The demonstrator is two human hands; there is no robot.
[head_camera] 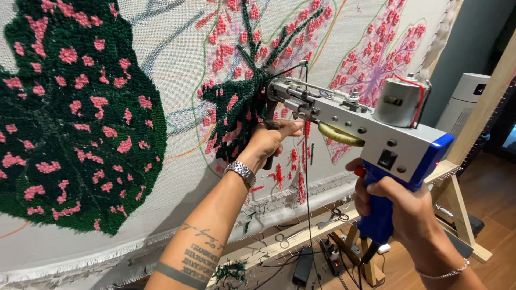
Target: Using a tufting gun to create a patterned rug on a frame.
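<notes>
Head view, two hands (271,140) (400,207) grasping one tufting gun (365,129), three leaves on cloth (177,70)

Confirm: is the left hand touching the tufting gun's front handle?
Touching. The head view shows the left hand wrapped around the dark front handle of the tufting gun, fingers closed on it, no gap visible.

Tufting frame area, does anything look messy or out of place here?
Yarn scraps lie scattered on the floor under the frame, beside tangled cables and a power adapter. Scissors rest on the frame's lower rail. The tufted cloth looks intact.
</notes>
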